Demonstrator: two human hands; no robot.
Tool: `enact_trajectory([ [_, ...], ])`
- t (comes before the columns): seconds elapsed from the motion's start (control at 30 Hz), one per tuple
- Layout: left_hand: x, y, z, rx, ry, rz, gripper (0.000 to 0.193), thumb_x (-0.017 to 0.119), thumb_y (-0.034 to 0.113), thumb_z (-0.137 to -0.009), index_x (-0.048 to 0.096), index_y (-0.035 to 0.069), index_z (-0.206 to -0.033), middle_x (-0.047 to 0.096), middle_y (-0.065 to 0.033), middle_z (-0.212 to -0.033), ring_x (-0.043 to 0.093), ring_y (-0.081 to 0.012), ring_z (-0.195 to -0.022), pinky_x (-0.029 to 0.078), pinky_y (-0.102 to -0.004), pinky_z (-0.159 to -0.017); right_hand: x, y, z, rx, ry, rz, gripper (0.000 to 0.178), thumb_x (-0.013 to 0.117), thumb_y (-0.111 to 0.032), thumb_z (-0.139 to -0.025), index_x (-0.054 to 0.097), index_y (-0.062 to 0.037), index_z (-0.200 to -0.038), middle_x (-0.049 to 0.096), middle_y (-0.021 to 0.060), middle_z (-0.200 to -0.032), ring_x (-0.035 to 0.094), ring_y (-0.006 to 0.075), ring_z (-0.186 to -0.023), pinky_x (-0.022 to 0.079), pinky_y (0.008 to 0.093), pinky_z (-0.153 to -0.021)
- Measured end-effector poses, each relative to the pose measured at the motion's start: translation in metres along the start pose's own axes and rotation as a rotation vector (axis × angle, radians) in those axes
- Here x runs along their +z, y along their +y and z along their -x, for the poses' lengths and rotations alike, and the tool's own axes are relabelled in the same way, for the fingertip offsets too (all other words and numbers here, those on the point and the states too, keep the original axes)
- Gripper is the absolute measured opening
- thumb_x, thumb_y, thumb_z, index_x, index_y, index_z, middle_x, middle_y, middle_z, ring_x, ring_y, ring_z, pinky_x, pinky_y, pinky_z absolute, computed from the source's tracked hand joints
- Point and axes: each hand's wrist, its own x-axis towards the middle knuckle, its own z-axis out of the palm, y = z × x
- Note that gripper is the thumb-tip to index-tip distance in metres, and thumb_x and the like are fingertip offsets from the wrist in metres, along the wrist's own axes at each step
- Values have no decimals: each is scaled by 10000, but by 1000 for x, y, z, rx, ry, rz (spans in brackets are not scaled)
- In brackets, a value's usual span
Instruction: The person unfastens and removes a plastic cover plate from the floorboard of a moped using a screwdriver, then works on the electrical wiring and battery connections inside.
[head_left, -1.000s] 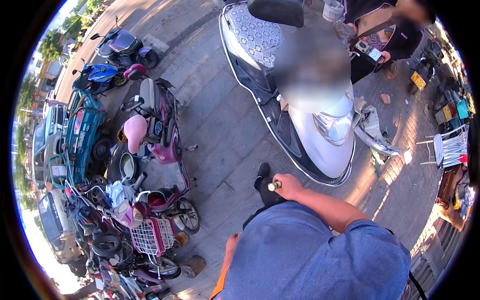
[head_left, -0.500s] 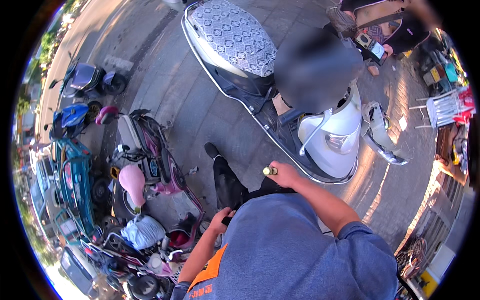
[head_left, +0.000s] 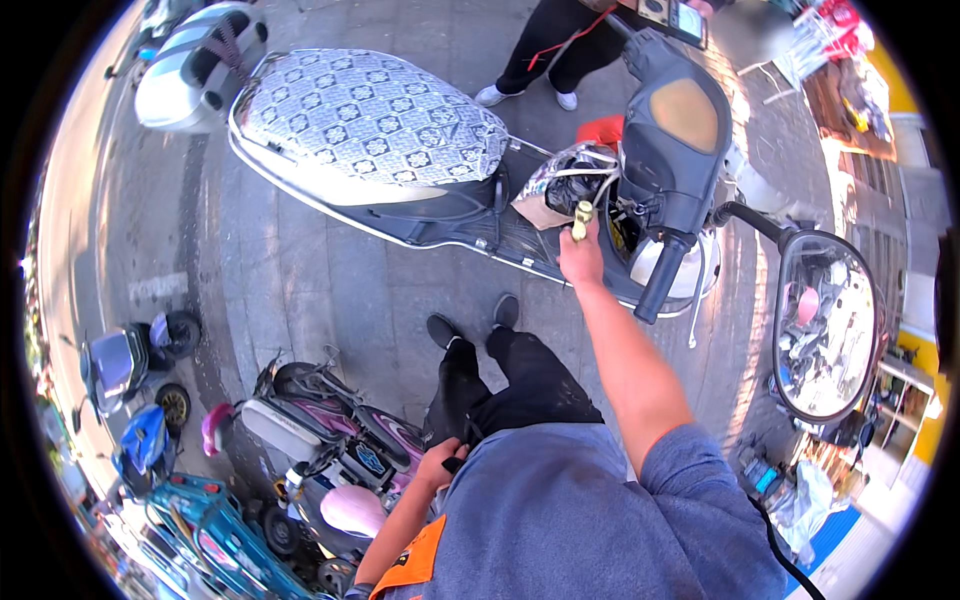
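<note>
My right hand (head_left: 582, 258) is stretched out over the scooter's footboard, closed on a short pale-yellow tool handle (head_left: 582, 218), shaped like a screwdriver's. The tool's other end does not show. Just beyond it lies a bag with black plastic and pale tubing (head_left: 582, 180), beside the front column. The scooter's seat (head_left: 370, 115) wears a patterned grey-white cover, and its dark handlebar (head_left: 672, 130) stands to the right of my hand. By my hip, my left hand (head_left: 440, 462) is closed at something black (head_left: 453, 464) that I cannot make out.
Across the scooter a person in dark trousers (head_left: 550, 50) stands with a meter (head_left: 680, 18) and red lead. The mirror (head_left: 825, 325) sticks out at right. A purple scooter (head_left: 380, 430) with a pink cover (head_left: 352, 512) is at lower left. A white folding chair (head_left: 800, 55) stands upper right.
I have come closer to the pale scooter, and its front now lies right before me. My right arm has reached forward with the yellow handle. My left hand stays by my hip.
</note>
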Motion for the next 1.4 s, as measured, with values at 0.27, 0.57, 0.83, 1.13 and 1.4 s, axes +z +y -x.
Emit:
enact_trajectory([
  [0.27,-68,5,-9,20,44,-52,450,585,488,-1092,712,56,-1094,759,-277,-1110,716,-481,-1133,560,-525,-948,7,14,-4,60,-53,-73,849,604,-419,-1018,223,-258,-1759,709,290,-1390,664,521,-1288,516,550,-1104],
  [0.57,-136,96,-34,43,107,-320,480,554,534,-1081,736,94,-1147,777,-262,-1126,723,-482,-1123,561,-569,-954,-36,10,48,42,-233,172,729,597,-402,-1028,362,-260,-1703,698,275,-1419,659,517,-1295,522,558,-1106],
  [0.83,-208,86,-67,136,-81,-549,472,555,513,-1079,750,87,-1144,790,-243,-1112,745,-459,-1100,579,-570,-939,1,68,94,223,-331,367,502,634,-392,-1004,620,-157,-1448,762,240,-1298,710,476,-1221,562,560,-1027],
  [1.13,-267,63,-82,127,-222,-668,461,565,497,-1073,756,80,-1122,798,-230,-1105,755,-445,-1096,591,-561,-939,94,86,213,160,-785,650,442,670,-449,-1002,677,-129,-1307,776,196,-1279,728,418,-1220,582,543,-1022],
  [1.4,-259,61,-95,116,-296,-780,465,565,496,-1064,768,84,-1136,800,-231,-1115,760,-444,-1094,599,-556,-954,97,77,242,221,-852,762,495,636,-486,-1038,670,-116,-1365,767,172,-1342,724,399,-1267,590,537,-1046],
])
